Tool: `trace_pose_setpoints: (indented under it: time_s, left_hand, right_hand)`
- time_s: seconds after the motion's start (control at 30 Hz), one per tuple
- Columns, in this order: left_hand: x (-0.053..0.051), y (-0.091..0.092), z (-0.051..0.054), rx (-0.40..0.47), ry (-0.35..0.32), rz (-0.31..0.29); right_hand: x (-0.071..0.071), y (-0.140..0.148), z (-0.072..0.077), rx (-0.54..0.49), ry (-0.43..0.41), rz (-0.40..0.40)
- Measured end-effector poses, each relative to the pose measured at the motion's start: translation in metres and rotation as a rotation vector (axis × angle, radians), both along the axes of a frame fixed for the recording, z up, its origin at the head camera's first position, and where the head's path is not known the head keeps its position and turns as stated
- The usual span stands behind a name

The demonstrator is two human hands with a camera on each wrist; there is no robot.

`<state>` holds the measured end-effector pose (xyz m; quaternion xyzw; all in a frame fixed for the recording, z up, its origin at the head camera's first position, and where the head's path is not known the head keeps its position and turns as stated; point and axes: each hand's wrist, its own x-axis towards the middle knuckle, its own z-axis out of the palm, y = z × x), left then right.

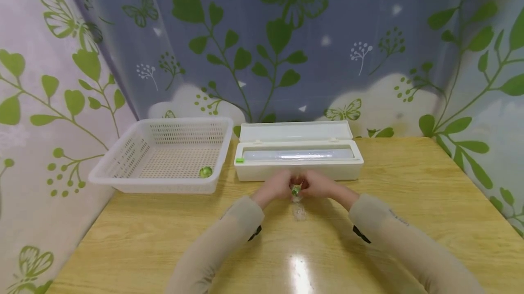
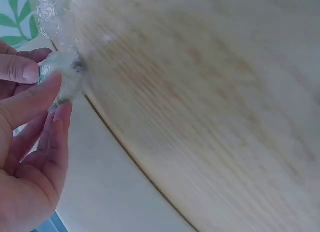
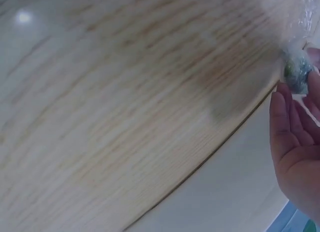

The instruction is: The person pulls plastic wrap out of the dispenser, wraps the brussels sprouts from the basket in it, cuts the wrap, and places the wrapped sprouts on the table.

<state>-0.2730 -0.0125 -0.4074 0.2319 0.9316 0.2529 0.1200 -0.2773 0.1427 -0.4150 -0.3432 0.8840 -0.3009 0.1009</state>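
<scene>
In front of the white box, both hands hold a small round green item (image 1: 295, 191) wrapped in clear plastic film; its exact kind is unclear through the wrap. My left hand (image 1: 279, 184) pinches it between thumb and fingers, seen closely in the left wrist view, where the wrapped item (image 2: 70, 81) shows at the fingertips. From the other side, my right hand (image 1: 320, 185) grips it with thumb and fingertips, partly cut off in the right wrist view. A crumpled tail of clear film (image 1: 299, 212) hangs from the bundle toward the table.
Behind the hands stands a white cling film dispenser (image 1: 299, 173), lid raised, with a roll of film (image 1: 299, 154) inside. To the left sits a white plastic basket (image 1: 153, 185) containing one round green item (image 1: 205, 172). Everything rests on a wood-grain table (image 1: 409, 185) before patterned curtains.
</scene>
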Motion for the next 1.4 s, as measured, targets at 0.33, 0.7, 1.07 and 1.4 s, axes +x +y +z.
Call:
trace_pose_setpoints:
  time_s: [0.33, 0.7, 1.07, 1.4]
  left_hand:
    - [0.014, -0.001, -0.004, -0.139, 0.317, -0.117]
    - [0.003, -0.006, 0.003, 0.084, 0.068, -0.090]
    - [0.006, -0.018, -0.005, -0.012, -0.043, -0.227]
    - [0.018, -0.019, -0.004, -0.058, -0.060, -0.259]
  right_hand:
    - [0.003, -0.003, -0.003, 0.004, 0.050, 0.043]
    - [0.012, -0.002, -0.005, -0.014, 0.027, -0.021]
    - [0.023, -0.007, -0.009, -0.061, -0.042, 0.064]
    - [0.028, -0.008, -0.004, 0.073, -0.105, 0.031]
